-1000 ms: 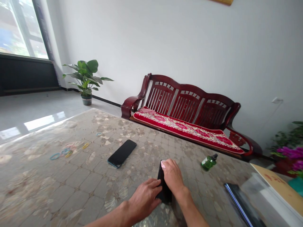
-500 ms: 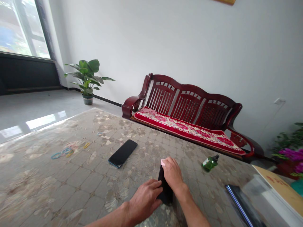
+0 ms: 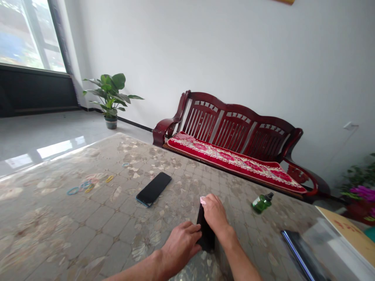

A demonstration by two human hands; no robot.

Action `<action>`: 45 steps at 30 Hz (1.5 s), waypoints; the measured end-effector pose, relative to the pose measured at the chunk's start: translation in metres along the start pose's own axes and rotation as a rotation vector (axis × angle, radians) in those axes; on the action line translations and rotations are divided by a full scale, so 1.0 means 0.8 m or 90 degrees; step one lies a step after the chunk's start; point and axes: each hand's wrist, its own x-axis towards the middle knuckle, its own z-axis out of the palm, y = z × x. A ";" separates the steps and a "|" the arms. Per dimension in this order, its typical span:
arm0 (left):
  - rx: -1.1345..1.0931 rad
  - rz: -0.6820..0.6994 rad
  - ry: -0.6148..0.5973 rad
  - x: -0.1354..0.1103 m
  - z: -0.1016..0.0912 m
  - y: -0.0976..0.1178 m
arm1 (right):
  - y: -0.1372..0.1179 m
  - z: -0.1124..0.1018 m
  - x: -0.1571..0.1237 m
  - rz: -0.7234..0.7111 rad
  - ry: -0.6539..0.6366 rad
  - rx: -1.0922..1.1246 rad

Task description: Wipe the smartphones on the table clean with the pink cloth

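My left hand (image 3: pixel 181 244) and my right hand (image 3: pixel 216 216) both rest on a black phone (image 3: pixel 206 237) that lies on the patterned table (image 3: pixel 88 226) in front of me. The left hand's fingers curl against its near left edge. The right hand lies over its far end, fingers bent down around it, so most of it is hidden. A second black phone (image 3: pixel 154 188) lies flat on the table farther off to the left, untouched.
A small green bottle (image 3: pixel 261 202) lies on the table at the right. Several coloured rubber bands (image 3: pixel 84 185) are scattered at the left. A dark device (image 3: pixel 303 254) and a board (image 3: pixel 348 234) sit near the right edge. A red wooden bench (image 3: pixel 231 136) stands behind.
The view has shifted slightly to the left. Both hands stay on the black phone, almost unmoved.
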 end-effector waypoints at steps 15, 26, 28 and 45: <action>0.020 -0.005 -0.015 0.000 -0.003 0.003 | -0.002 -0.004 -0.006 0.011 -0.036 0.005; 0.045 0.011 0.008 -0.001 0.006 0.000 | -0.008 -0.013 -0.050 -0.031 -0.035 0.055; 0.048 0.013 0.008 -0.001 0.005 0.000 | -0.005 -0.011 -0.037 -0.015 -0.031 0.038; 0.040 0.015 0.012 0.000 -0.003 0.005 | 0.007 -0.015 -0.029 0.042 -0.035 0.006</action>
